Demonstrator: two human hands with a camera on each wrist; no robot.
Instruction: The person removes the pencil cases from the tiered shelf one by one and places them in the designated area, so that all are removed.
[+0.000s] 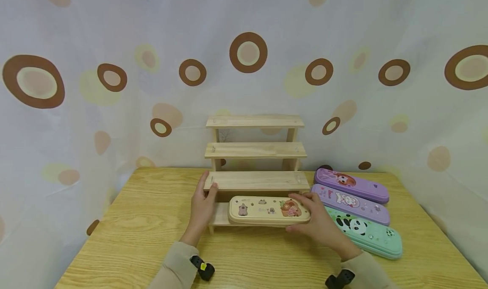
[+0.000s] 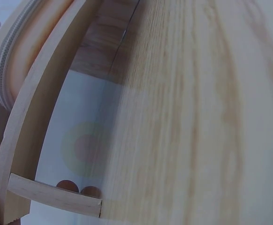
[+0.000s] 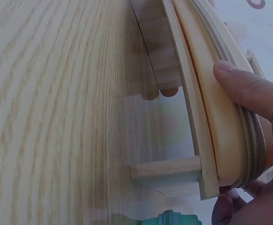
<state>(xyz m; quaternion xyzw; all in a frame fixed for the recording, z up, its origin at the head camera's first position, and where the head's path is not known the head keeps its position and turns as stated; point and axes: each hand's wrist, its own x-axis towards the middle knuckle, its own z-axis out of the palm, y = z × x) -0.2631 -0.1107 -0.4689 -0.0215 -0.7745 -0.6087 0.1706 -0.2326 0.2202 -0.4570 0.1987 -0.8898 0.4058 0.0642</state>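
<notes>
A cream pencil case [image 1: 263, 210] with cartoon pictures lies on the lowest step of a tiered wooden display stand [image 1: 255, 181]. My right hand [image 1: 318, 221] holds the case's right end, thumb on the near side and fingers at the far side. In the right wrist view, the thumb [image 3: 244, 86] presses beside the zip of the case [image 3: 220, 126]. My left hand [image 1: 202, 206] grips the left end of the second step from the bottom. Only a sliver of that hand shows in the left wrist view, where the case's zipped edge [image 2: 21, 61] sits above the board.
Right of the stand, a purple pencil case [image 1: 354, 186], a lilac one [image 1: 352, 204] and a green panda one [image 1: 370, 234] lie side by side on the wooden table [image 1: 152, 225]. Behind the stand hangs a white curtain [image 1: 213, 26] with brown circles.
</notes>
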